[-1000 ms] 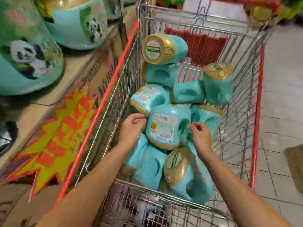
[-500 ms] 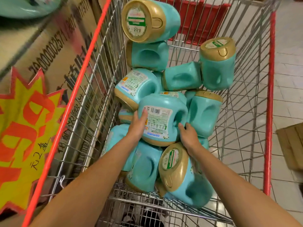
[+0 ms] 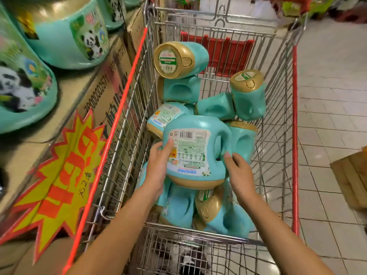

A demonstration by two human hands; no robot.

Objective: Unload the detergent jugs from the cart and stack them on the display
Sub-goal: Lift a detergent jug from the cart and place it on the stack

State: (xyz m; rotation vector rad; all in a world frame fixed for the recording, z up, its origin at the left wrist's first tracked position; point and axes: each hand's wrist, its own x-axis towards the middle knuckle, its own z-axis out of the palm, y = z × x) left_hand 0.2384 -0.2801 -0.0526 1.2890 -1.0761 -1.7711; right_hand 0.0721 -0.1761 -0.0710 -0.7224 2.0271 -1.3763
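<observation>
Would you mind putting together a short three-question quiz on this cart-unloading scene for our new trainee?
1. True or false: both the left hand and the right hand are on the held jug.
2. Multiple choice: on which side of the cart do the panda-label display jugs stand? A) the person's left B) the person's right C) inside it
3. Fill in: the held jug's cap is ___ in colour.
Key: 1 true; 2 A; 3 gold.
</observation>
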